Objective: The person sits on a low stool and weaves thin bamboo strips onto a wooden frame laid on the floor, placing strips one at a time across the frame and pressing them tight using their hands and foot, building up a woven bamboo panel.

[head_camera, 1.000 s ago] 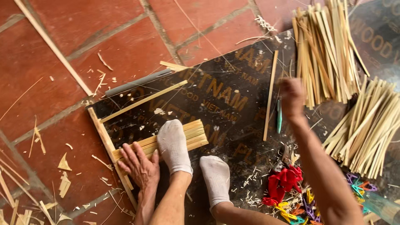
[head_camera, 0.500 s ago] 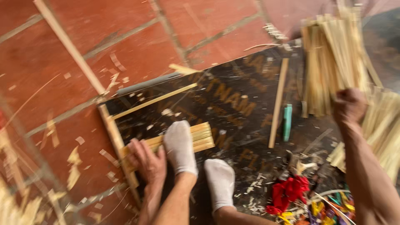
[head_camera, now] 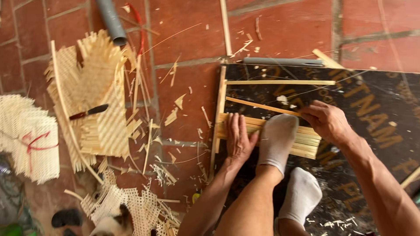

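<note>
Head view shows the left hand (head_camera: 238, 139) pressing flat and open on the bamboo slats (head_camera: 306, 140) lying on the dark board (head_camera: 372, 109); the right hand (head_camera: 326, 121) pinches one thin strip (head_camera: 262, 106), beside a white-socked foot (head_camera: 277, 142).

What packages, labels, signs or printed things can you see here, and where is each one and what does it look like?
Printed board: flat dark rectangular sheet on the tiled floor at right, under the bamboo strips, faded orange-brown lettering across it.
No packages, labels, signs or screens otherwise.
</note>
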The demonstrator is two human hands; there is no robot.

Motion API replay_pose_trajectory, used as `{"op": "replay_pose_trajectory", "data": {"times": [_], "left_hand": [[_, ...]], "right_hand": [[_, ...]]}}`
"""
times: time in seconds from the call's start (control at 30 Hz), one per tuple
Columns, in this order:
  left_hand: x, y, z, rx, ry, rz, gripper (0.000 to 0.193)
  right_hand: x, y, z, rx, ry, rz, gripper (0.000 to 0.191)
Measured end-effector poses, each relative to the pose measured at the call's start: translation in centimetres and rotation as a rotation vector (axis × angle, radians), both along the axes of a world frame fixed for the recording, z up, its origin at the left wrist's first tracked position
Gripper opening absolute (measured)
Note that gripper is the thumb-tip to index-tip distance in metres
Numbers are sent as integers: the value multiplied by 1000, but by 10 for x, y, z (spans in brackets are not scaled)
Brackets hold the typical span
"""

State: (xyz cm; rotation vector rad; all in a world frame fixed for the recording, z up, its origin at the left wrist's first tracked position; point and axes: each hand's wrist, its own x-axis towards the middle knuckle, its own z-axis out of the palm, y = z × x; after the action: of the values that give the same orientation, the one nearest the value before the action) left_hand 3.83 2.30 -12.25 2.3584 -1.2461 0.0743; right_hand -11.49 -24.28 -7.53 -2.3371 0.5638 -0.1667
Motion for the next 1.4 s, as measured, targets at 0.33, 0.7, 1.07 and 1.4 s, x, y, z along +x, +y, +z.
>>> {"op": "replay_pose_trajectory", "data": {"times": [0.33,0.7,1.07,1.4], "left_hand": [[3,2,-9,-35,67,-18,80],[-6,3,-11,77,130,-7,83],[-11,11,-8,198,31,-1,85],[-16,23,-8,387,84,19,93]], "right_hand": [[35,-12,-27,-20,176,149,17],[14,14,-5,-264,72,29,11],[-63,40,2,-324,-114,-191,14],[-164,-8,12,-223,-269,-440,8]]}}
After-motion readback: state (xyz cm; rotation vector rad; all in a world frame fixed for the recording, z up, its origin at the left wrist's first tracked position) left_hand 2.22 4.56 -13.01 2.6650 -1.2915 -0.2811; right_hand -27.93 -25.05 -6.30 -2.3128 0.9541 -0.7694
